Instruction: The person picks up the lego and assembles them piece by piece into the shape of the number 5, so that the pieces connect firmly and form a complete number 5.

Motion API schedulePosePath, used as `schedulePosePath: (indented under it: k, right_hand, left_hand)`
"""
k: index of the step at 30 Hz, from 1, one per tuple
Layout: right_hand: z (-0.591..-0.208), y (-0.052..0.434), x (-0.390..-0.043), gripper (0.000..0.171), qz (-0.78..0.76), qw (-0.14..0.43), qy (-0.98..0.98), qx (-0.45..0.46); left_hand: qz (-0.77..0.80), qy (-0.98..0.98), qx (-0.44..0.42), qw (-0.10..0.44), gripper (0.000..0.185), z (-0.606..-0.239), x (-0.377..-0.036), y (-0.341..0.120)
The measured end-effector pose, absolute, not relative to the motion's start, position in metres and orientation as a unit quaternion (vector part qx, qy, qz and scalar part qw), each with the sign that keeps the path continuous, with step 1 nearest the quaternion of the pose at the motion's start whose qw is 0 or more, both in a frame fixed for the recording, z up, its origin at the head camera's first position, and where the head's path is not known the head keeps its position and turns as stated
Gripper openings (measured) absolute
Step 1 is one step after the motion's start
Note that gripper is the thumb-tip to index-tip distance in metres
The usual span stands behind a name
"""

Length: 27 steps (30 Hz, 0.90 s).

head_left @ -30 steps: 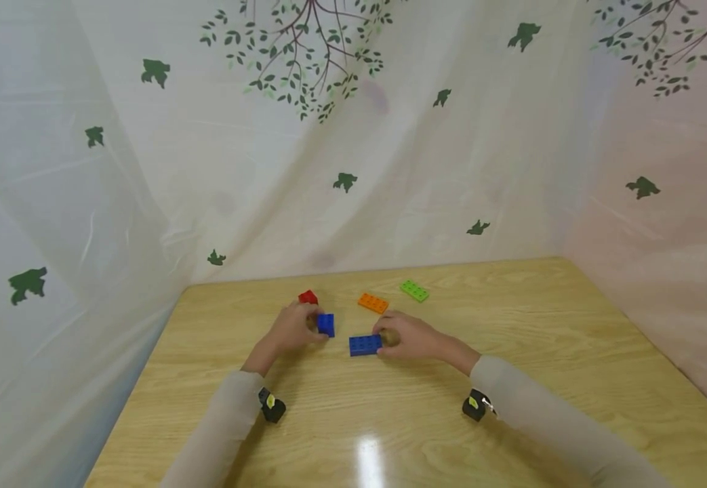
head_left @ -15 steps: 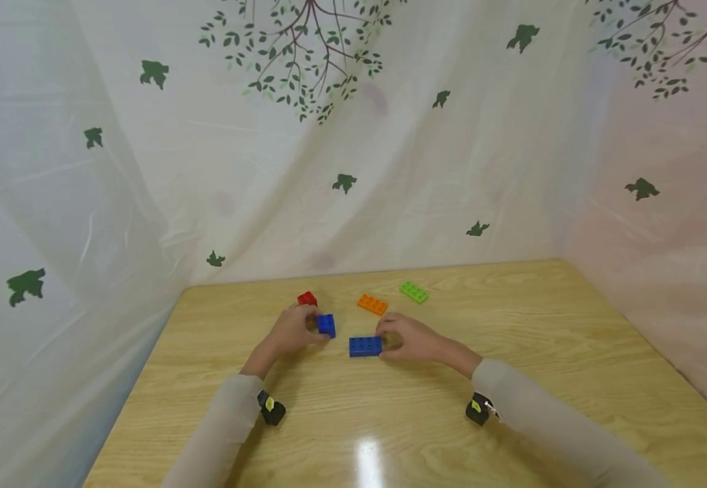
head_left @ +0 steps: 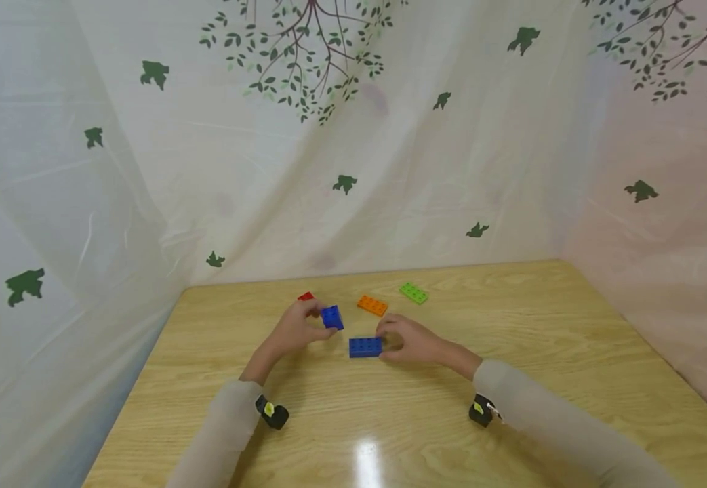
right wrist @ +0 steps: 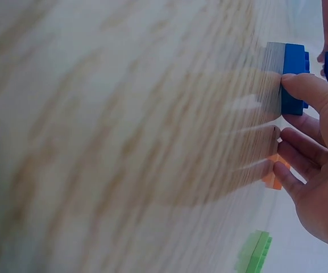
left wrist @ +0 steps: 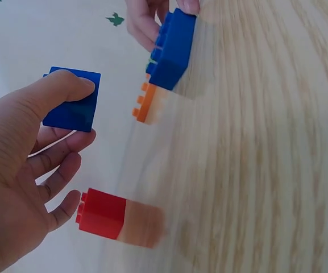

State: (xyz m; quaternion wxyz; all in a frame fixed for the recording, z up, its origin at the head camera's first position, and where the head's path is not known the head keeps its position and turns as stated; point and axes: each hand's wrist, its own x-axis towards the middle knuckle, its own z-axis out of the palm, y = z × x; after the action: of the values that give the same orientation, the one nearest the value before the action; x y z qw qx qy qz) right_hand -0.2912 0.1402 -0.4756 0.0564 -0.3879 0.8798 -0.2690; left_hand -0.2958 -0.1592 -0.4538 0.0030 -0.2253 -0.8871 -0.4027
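Two blue bricks in play: my left hand [head_left: 295, 330] pinches the small blue brick [head_left: 331, 316] off the table [head_left: 512, 379], thumb on top for control; right hand [head_left: 411, 341] grips the long blue brick's [head_left: 365, 346] right end, pinning it flat. Red brick [left wrist: 101, 214] sits far-left, unheld.

I see a light wooden table [head_left: 512, 379] with a glossy top, set against a printed sheet. On it lie a blue plate [head_left: 365, 346] near the middle, an orange plate [head_left: 372, 304] just behind it, a green plate [head_left: 413, 292] farther back to the right, and a red brick [head_left: 306, 296] back left. My forearms rest on the near part.
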Motion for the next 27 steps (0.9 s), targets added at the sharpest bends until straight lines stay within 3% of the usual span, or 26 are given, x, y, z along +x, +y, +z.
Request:
schedulePosePath:
  k: [27]
  right_hand:
    - [-0.473,0.140,-0.294,0.036,-0.277,0.074,0.880,-0.380]
  left_hand:
    - [-0.441,-0.847,-0.296,0.027,0.029,-0.464,-0.288,-0.110]
